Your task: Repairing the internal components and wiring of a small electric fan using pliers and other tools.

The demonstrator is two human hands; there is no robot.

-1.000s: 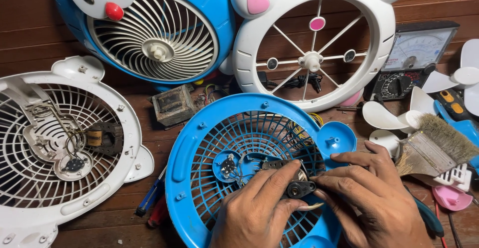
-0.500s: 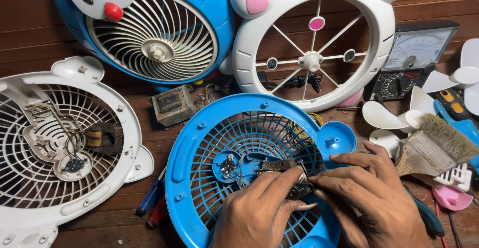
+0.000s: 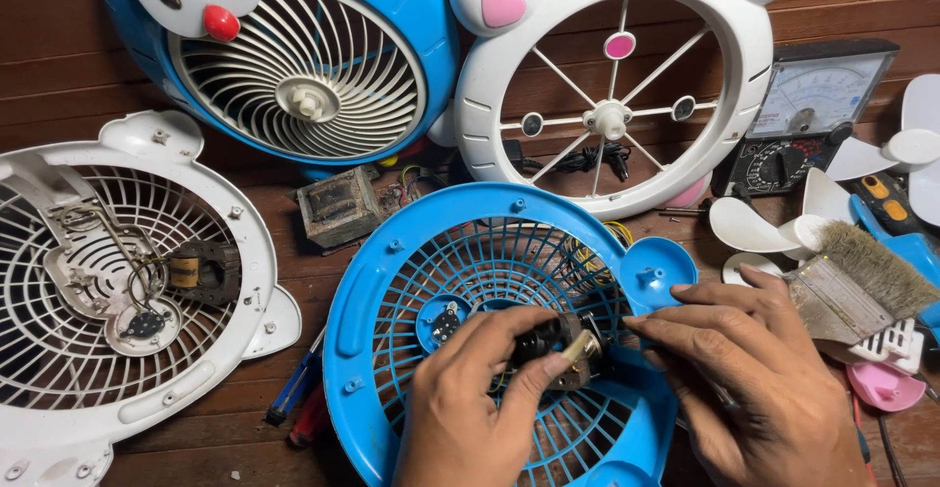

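Left hand (image 3: 470, 409) pinches a small dark metal motor (image 3: 556, 345) between thumb and fingers (image 3: 509, 325), over the ribbed middle of a round blue plastic fan grille (image 3: 392, 281). Right hand (image 3: 754, 389) has its fingers pressed together, tips touching the motor's right end. Beyond those fingers, a bristly brush (image 3: 862, 277) lies on the brown wooden bench (image 3: 59, 66)

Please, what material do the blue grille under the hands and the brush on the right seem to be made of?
Blue grille: likely moulded plastic, smooth and slightly glossy, with thin uniform ribs. Brush: pale, frayed bristles, natural or synthetic unclear, in a dull grey band, probably metal.
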